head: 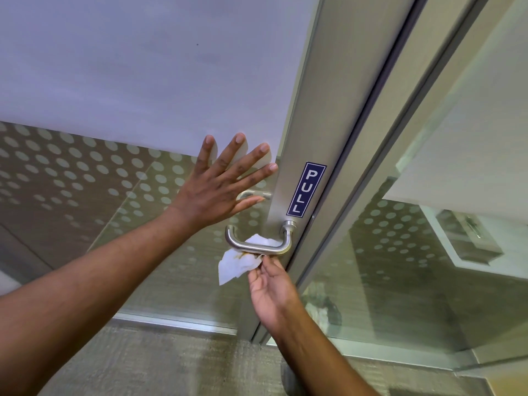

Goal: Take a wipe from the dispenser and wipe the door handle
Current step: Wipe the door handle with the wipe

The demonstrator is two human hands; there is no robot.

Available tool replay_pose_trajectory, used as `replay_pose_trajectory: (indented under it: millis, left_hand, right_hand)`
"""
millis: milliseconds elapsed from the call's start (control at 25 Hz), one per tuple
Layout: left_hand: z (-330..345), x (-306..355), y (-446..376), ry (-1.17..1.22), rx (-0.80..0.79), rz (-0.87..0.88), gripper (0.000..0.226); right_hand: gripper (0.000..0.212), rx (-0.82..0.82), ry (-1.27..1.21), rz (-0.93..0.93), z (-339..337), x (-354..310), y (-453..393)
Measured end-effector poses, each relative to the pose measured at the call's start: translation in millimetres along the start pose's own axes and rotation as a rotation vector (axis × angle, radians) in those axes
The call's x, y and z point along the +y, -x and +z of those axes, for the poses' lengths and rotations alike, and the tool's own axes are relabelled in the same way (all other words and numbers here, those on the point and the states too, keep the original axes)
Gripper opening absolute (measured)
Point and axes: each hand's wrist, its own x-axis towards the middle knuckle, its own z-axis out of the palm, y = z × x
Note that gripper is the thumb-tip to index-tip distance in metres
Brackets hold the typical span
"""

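Two fingertips of the right hand (267,284) pinch the wipe (238,264) under the handle (258,247). The left hand (221,190) lies open on the door (143,81). So light a pinch could drop the wipe.

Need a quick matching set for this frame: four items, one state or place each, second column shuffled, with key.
1. left hand
2. right hand
3. wipe
4. PULL sticker

A. draped over the lever of the door handle
B. on the metal door frame above the handle
C. flat on the glass, fingers spread
D. pinching the wipe below the lever

Pairs: 1-C, 2-D, 3-A, 4-B
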Motion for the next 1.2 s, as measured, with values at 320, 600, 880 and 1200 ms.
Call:
replay_pose_trajectory:
  millis: [320, 600, 880, 1200]
  left_hand:
    - [-3.4, 0.7, 1.1, 0.011, -0.020, -0.010, 0.081]
    - [-3.0, -0.8, 1.4, -0.003, -0.026, -0.010, 0.082]
    - [-0.5, -0.8, 2.2, 0.005, -0.019, -0.005, 0.082]
    - [-0.7, -1.1, 3.3, -0.012, -0.016, 0.001, 0.081]
  right_hand:
    - [0.023, 0.002, 0.068, 0.061, 16.2, 28.4, -18.4]
    - [0.024, -0.013, 0.163, 0.095, 8.3, 18.3, -12.0]
    - [0.024, -0.019, 0.137, 0.078, 9.3, 19.0, -8.8]
    - [0.032, 0.129, 0.144, -0.151, -17.7, -33.9, 0.3]
